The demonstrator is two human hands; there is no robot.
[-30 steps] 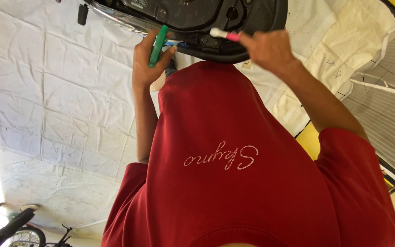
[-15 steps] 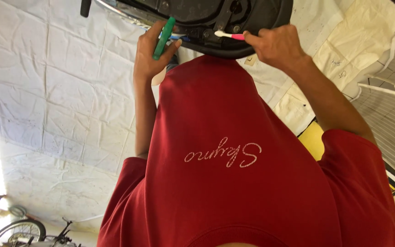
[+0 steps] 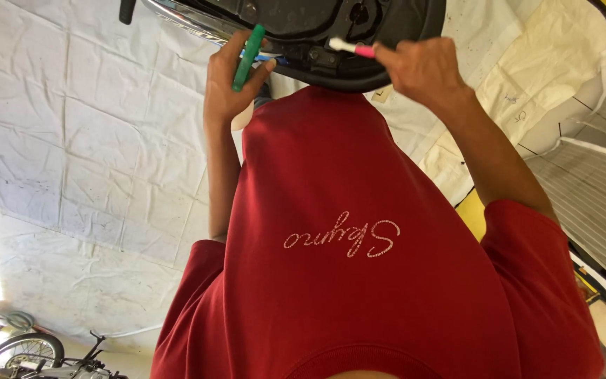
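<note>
Leaning in at the far left edge, a bicycle wheel (image 3: 19, 354) shows above the pale floor, and a white creased sheet (image 3: 85, 140) covers the ground across most of the left side. Further right, the person's left hand (image 3: 227, 88) is raised, fingers wrapped around a green-handled tool (image 3: 247, 57) that stands nearly upright, tilted slightly, with the thumb laid along it. Its top end meets a small blue part (image 3: 264, 59) at the rim of the black machine body (image 3: 331, 31) that fills the upper middle. Below the hands, the red shirt (image 3: 359, 267) takes up the centre of the view. Right of the blue part, a small brush with a pink handle (image 3: 348, 48) points its white tip leftward against the black body; the right hand (image 3: 422, 67) pinches its handle with closed fingers. At the far right lie white ribbed panels (image 3: 597, 189), with a yellow patch (image 3: 473, 214) just beside the right arm.
</note>
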